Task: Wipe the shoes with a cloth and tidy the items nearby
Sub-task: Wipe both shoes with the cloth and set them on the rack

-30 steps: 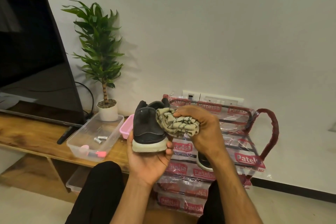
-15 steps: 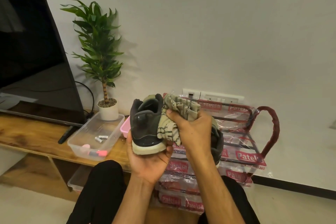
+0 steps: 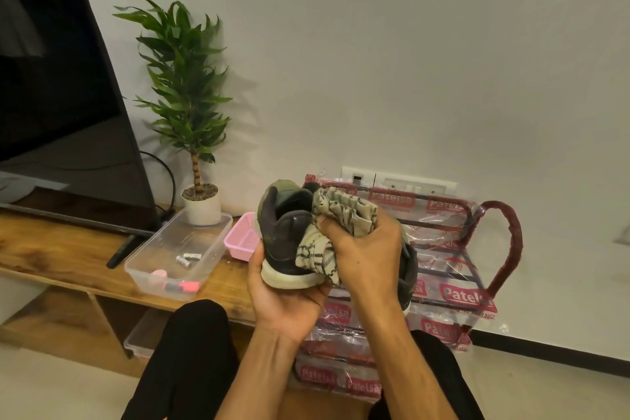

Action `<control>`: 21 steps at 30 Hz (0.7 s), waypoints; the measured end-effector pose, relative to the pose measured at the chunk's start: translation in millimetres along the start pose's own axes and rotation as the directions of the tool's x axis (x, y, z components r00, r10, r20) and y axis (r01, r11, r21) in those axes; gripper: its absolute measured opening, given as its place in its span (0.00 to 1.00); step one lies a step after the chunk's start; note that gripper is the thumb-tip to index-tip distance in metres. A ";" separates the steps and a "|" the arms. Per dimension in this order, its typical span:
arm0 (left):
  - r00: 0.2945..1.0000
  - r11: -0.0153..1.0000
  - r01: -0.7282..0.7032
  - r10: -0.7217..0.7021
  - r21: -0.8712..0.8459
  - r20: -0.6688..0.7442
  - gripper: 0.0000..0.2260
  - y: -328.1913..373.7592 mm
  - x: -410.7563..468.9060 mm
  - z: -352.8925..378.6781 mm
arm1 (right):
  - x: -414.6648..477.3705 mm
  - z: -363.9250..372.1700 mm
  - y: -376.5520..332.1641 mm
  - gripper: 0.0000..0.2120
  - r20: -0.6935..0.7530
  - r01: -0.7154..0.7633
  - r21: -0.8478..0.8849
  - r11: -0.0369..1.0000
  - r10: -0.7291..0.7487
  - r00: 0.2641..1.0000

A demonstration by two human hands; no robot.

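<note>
Held against the pictures just before, the shoe (image 3: 284, 235) has been turned in the centre of the frame. More of its length now runs off to the right behind the right hand (image 3: 366, 259), and the bunched cloth (image 3: 318, 257) has slid from the heel collar down onto the side. The left hand (image 3: 286, 303) cups the heel and pale sole from below, and the right hand grips the cloth, pressing it against the shoe. Wiping of this shoe looks well under way.

The tidying seems untouched: batteries (image 3: 187, 257) lie loose in the clear box (image 3: 201, 232) left of centre, beside a pink basket (image 3: 240, 242) on the wooden bench (image 3: 58, 249). The plastic-wrapped rack (image 3: 504, 242) stands close behind the hands.
</note>
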State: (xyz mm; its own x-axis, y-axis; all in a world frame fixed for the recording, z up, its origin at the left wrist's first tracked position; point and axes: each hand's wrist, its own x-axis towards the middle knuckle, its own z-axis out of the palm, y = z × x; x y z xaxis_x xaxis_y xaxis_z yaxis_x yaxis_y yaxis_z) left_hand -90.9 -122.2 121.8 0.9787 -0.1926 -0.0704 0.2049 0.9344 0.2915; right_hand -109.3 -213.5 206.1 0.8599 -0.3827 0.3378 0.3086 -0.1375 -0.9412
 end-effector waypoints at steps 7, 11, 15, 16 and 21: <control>0.999 0.991 -0.048 0.046 0.121 0.023 0.31 11.5 3.1 2.1 | 5.1 -21.8 -16.8 0.12 -0.145 0.093 0.153 0.984 -0.071 0.987; 1.000 0.987 -0.024 0.023 0.156 0.011 0.30 11.0 2.7 -1.1 | 0.3 -20.2 -24.7 0.11 0.009 0.198 -0.031 0.980 -0.198 0.980; 1.000 0.983 -0.016 0.018 0.181 -0.010 0.36 9.9 2.0 -2.4 | 8.3 -14.9 -21.2 0.09 0.050 0.328 -0.278 0.903 -0.327 0.944; 1.000 0.980 -0.012 0.016 0.197 -0.016 0.41 10.4 3.3 -3.7 | 10.3 -14.3 -20.0 0.10 0.051 0.351 -0.317 0.881 -0.353 0.934; 1.000 0.989 -0.013 0.010 0.149 0.023 0.29 8.3 4.2 -4.5 | 6.6 -10.6 -14.9 0.10 0.067 0.506 -0.447 0.737 -0.537 0.841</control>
State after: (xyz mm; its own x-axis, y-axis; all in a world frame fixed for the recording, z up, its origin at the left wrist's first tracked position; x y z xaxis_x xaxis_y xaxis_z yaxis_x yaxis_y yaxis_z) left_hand -85.2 -113.9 119.7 0.9806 -0.1906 -0.0456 0.1914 0.8818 0.4310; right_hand -112.5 -223.6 222.4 0.5845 -0.1871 0.7895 0.4809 -0.7038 -0.5228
